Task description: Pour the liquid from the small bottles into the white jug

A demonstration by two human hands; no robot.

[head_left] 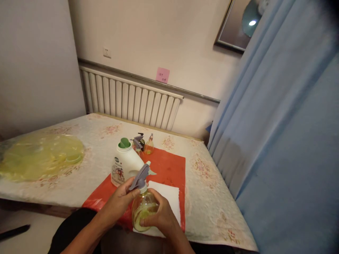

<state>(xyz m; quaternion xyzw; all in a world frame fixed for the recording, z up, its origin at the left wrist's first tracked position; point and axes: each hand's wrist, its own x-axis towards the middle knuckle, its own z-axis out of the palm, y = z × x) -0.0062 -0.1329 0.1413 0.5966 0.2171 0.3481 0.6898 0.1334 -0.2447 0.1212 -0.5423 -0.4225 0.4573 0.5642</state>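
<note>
A clear round spray bottle (139,215) with a grey trigger head (141,176) is tilted slightly near the table's front edge, with yellowish-green liquid inside. My right hand (161,213) wraps around its body from the right. At the neck and trigger head, the fingers of my left hand (122,199) are closed on the same bottle. Just behind stands a large white jug (129,160) with a printed label and a green cup-like piece in its mouth. Under the bottle lie a white sheet (169,195) and a red mat (169,165).
Behind the jug stand a small amber spray bottle (149,148) and a dark pump bottle (141,141), with another grey trigger head. A yellow transparent plastic bag (39,155) lies left on the flowered tablecloth (97,134). A blue curtain (275,106) hangs along the right; a radiator (127,98) lines the wall.
</note>
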